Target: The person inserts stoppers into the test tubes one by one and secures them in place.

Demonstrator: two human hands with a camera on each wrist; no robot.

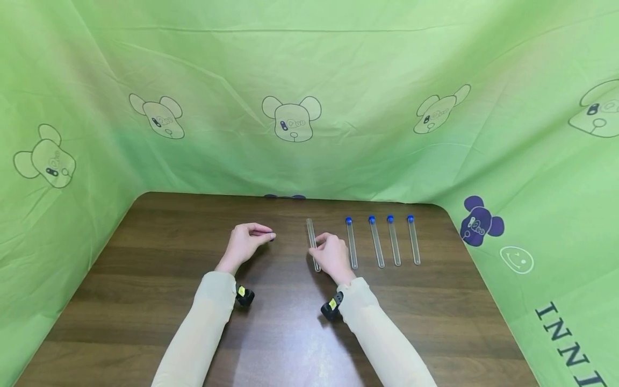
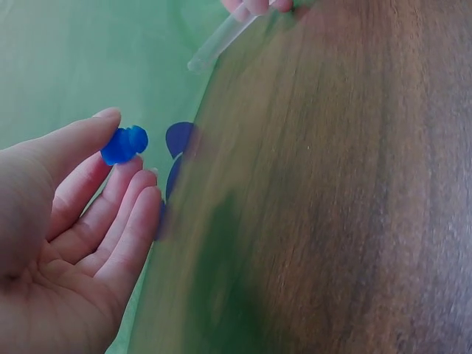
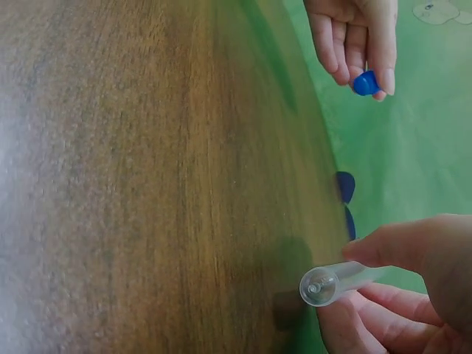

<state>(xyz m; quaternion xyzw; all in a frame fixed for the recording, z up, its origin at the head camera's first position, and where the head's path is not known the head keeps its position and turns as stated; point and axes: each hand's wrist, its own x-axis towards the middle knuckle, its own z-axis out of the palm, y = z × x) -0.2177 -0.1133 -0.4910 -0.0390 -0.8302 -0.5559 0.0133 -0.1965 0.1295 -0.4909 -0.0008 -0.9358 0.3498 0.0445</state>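
Observation:
In the left wrist view, a small blue cap (image 2: pixel 123 145) is pinched between the thumb and fingertips of my left hand (image 1: pixel 243 245), with the other fingers loosely bent below it. My right hand (image 1: pixel 331 255) grips a clear test tube (image 1: pixel 311 231) between thumb and fingers, partway along its length. No cap sits on this tube, whose upper end points toward the back of the table. Cap and tube are apart, the left hand being well to the left of the right one. In the right wrist view, one round end of the tube (image 3: pixel 321 286) faces the camera.
Several clear test tubes with blue caps lie in a row right of my right hand, from the nearest tube (image 1: pixel 352 247) to the farthest tube (image 1: pixel 414 242), caps toward the back. A brown wooden table (image 1: pixel 280 322) lies beneath; green printed cloth (image 1: pixel 290 59) surrounds it.

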